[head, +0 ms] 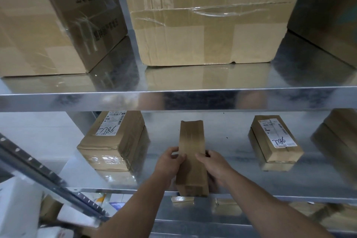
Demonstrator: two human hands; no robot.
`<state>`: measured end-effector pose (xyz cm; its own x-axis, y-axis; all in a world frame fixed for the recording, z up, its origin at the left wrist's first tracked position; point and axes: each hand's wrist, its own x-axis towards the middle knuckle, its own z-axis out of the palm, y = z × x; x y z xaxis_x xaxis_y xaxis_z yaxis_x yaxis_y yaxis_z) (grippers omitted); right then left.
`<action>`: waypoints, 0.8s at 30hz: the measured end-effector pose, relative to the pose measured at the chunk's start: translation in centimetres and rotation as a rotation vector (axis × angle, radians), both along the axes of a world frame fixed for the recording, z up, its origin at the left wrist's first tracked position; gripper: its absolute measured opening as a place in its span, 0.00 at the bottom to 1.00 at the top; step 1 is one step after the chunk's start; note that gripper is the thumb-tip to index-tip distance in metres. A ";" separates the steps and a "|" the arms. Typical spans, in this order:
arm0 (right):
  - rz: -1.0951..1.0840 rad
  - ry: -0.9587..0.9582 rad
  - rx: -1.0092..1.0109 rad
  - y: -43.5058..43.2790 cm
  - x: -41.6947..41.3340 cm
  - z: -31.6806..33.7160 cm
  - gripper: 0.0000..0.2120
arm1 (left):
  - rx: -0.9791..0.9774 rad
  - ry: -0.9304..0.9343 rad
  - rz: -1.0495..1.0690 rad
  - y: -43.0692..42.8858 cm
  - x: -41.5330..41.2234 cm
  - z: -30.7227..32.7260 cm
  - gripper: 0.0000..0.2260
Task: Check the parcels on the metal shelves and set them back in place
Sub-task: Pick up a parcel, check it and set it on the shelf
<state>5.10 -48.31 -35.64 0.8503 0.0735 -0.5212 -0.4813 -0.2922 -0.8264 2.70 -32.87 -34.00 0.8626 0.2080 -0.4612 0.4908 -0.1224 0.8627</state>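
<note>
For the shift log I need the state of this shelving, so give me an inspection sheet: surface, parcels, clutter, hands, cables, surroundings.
Surface: middle shelf, shiny metal, parcels spaced apart on it.
Job's things: narrow parcel lies lengthwise, near end at the front edge; left parcel and right parcel labelled, both marked 7786.
Clutter: nothing seen.
Hands: left hand and right hand grip the narrow parcel's sides.
Cables: nothing seen.
Surroundings: big boxes on the top shelf; small parcels on the shelf below; perforated upright at left.
</note>
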 end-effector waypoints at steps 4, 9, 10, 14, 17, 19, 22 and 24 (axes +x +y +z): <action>-0.026 0.035 0.003 -0.1 0.3 -1.1 0.18 | 0.130 -0.022 -0.044 -0.3 0.3 -0.4 0.15; -0.027 0.027 -0.023 0.0 0.4 -1.2 0.16 | 0.200 -0.017 -0.070 -0.4 0.9 -0.6 0.14; -0.026 0.026 -0.034 -0.1 0.4 -1.3 0.16 | 0.214 -0.014 -0.081 -0.5 1.0 -0.8 0.14; -0.031 0.004 -0.054 0.1 0.6 -1.6 0.14 | 0.285 -0.036 -0.107 -0.5 1.1 -1.1 0.13; -0.041 -0.001 -0.060 0.1 0.7 -1.8 0.13 | 0.311 -0.044 -0.118 -0.6 1.2 -1.3 0.14; -0.042 -0.006 -0.070 0.3 0.7 -1.7 0.13 | 0.325 -0.045 -0.128 -0.7 1.2 -1.2 0.14; -0.037 -0.014 -0.103 0.3 0.6 -1.2 0.11 | 0.342 -0.043 -0.132 -1.0 1.2 -1.1 0.13; -0.032 -0.015 -0.115 0.3 0.5 -0.9 0.10 | 0.349 -0.039 -0.128 -1.1 1.2 -1.0 0.13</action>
<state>5.64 -48.02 -36.57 0.8592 -0.0133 -0.5115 -0.4795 -0.3702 -0.7957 3.92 -33.95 -35.03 0.9073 0.2363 -0.3479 0.4201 -0.4705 0.7760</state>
